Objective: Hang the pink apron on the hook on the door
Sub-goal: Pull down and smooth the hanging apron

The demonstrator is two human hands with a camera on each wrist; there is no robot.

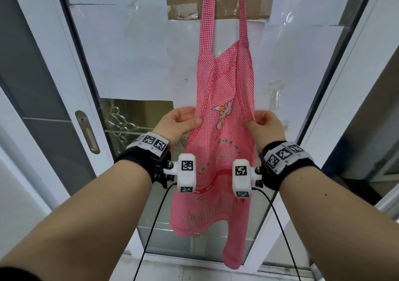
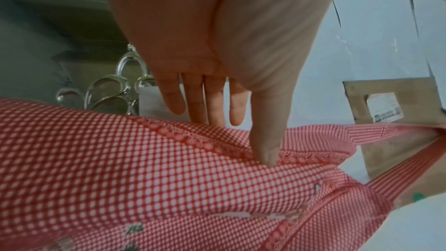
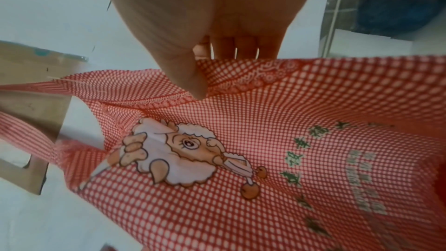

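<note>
The pink checked apron [image 1: 222, 99] hangs flat against the door [image 1: 133, 54]. Its neck strap [image 1: 206, 21] runs up past the top edge of the head view, so the hook is out of sight. My left hand [image 1: 193, 122] pinches the apron's left edge at chest height, thumb [image 2: 265, 140] on the front and fingers behind the cloth [image 2: 169, 178]. My right hand [image 1: 252, 122] pinches the right edge at the same height, thumb on the front of the cloth [image 3: 265, 140] just above the printed cartoon sheep [image 3: 178, 152]. The apron's lower part dangles freely between my forearms.
A piece of brown cardboard [image 1: 259, 0] is taped to the white-papered door behind the strap. A metal door handle [image 1: 87, 133] sits on the frame at the left. A glass panel with a metal ornament [image 1: 121, 119] lies behind my left hand. Camera cables [image 1: 151, 226] hang from both wrists.
</note>
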